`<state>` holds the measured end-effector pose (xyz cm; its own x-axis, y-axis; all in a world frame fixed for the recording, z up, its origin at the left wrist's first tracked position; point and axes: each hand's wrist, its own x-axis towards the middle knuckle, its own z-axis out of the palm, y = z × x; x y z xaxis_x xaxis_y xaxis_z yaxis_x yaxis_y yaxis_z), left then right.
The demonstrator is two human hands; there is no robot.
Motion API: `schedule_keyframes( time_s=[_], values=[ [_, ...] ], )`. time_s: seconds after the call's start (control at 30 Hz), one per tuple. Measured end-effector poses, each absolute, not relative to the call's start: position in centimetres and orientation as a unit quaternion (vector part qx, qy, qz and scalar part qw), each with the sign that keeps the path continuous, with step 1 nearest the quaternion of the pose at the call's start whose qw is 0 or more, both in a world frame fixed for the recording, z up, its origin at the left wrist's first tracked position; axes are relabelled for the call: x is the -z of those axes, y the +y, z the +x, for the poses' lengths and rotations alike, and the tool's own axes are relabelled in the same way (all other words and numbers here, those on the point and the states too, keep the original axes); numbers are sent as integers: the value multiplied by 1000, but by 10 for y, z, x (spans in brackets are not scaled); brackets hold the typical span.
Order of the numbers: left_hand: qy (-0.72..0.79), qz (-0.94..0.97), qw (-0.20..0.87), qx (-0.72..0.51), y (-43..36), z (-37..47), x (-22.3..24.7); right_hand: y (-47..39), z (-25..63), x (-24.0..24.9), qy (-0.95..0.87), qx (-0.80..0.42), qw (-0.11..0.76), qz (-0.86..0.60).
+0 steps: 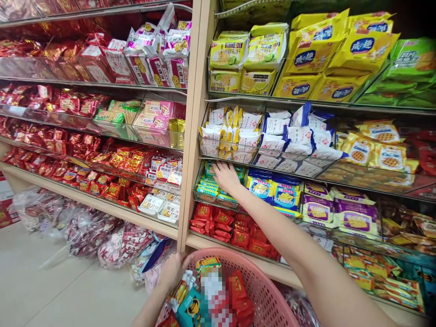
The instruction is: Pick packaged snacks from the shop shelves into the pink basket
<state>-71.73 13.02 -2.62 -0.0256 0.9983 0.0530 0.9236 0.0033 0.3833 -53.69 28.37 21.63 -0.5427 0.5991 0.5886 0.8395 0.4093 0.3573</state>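
Observation:
My left hand [174, 269] is closed around the far-left rim of a pink plastic basket [269, 284]. Inside the basket lie snack packs: a teal pack [190, 305], a red pack [241, 299] and others partly blurred out. My right hand [226, 178] reaches into a clear shelf bin, its fingers stretched over green-and-blue snack packs [207, 187]. The fingertips rest at the back of that bin, and no pack is seen lifted. Directly right of this hand stand blue-and-yellow snack packs [274, 190].
Red packets [235, 227] fill the bin below, and white-and-yellow packets [231, 131] the one above. A wooden upright [192, 113] divides the shelves. At lower left, plastic bags of goods [91, 231] lie on the tiled floor [68, 286].

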Motion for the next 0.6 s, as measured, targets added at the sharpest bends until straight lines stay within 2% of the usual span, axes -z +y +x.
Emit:
schedule_keyframes(
  time_s=[0.2, 0.6],
  values=[
    [702, 688, 111, -147, 134, -719, 33, 294, -545, -213, -809, 297, 183, -472],
    [701, 689, 108, -148, 132, -718, 29, 281, -553, -210, -788, 350, 194, -468]
  ],
)
